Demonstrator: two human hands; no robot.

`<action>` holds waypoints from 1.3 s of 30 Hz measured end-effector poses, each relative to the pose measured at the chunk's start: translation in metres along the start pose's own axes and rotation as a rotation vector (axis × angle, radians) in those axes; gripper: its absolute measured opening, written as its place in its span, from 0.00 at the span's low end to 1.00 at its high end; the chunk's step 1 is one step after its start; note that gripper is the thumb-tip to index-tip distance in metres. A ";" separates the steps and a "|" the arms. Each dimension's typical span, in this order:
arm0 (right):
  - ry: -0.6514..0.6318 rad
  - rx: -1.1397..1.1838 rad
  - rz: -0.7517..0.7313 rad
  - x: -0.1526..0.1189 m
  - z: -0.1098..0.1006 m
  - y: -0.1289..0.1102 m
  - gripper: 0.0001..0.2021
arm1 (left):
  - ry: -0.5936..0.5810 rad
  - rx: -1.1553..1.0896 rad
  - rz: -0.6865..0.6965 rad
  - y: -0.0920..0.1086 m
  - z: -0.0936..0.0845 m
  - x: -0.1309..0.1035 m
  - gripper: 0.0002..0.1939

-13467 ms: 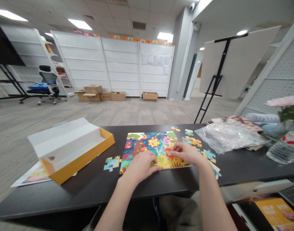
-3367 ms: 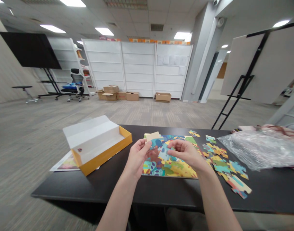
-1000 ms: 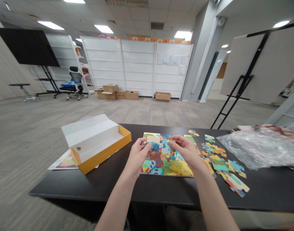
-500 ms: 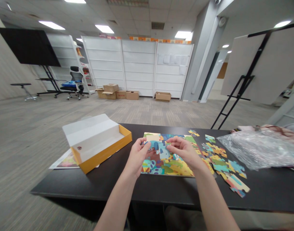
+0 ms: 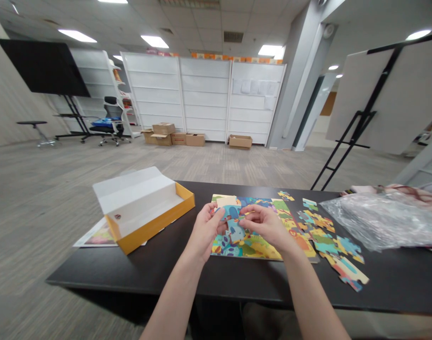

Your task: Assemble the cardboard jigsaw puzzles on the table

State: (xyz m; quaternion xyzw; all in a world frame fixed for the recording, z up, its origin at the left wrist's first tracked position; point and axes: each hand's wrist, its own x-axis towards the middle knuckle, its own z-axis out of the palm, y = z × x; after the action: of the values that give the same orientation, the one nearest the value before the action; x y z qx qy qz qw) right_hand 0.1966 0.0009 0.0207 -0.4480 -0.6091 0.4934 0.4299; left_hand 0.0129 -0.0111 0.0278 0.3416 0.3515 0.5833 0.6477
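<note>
My left hand (image 5: 206, 227) pinches a joined blue puzzle section (image 5: 230, 212) by its left side, above the picture board. From the right, my right hand (image 5: 263, 225) closes its thumb and fingers on the edge of the same blue section. A light blue piece (image 5: 236, 232) with an animal's face hangs at the section's lower part. Beneath both hands the colourful puzzle picture (image 5: 261, 249) lies flat on the black table (image 5: 247, 278). Loose and joined puzzle pieces (image 5: 324, 242) are scattered right of my right hand.
An open yellow box (image 5: 159, 217) with a white lid stands at the left, over a printed sheet (image 5: 95, 236). Clear plastic packaging (image 5: 382, 219) covers the table's right end. Single pieces (image 5: 309, 204) lie near the far edge.
My right hand has moved left, closer to my left hand, bringing the light blue piece against the blue section. The camera view has shifted slightly.
</note>
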 end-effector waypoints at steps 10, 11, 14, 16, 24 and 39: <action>0.274 0.103 -0.097 -0.001 -0.017 -0.007 0.21 | 0.088 0.070 0.048 0.000 -0.009 0.006 0.23; 0.292 0.100 -0.100 -0.001 -0.018 -0.006 0.22 | 0.088 0.081 0.048 0.000 -0.009 0.005 0.23; 0.273 0.080 -0.099 0.000 -0.018 -0.004 0.22 | 0.079 0.100 0.044 0.000 -0.006 0.004 0.22; 0.234 0.073 -0.093 0.000 -0.016 -0.005 0.22 | 0.068 0.104 0.047 0.000 -0.005 0.002 0.22; 0.268 0.049 -0.073 0.000 -0.013 -0.004 0.23 | 0.037 0.121 0.077 -0.002 -0.004 0.003 0.24; 0.170 -0.286 -0.034 -0.019 -0.075 0.004 0.19 | 0.107 0.315 0.173 0.006 -0.026 0.011 0.22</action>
State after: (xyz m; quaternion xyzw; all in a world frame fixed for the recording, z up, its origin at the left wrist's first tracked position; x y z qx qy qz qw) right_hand 0.2735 -0.0009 0.0261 -0.5345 -0.6420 0.3546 0.4200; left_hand -0.0118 0.0012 0.0186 0.4364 0.4416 0.5919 0.5140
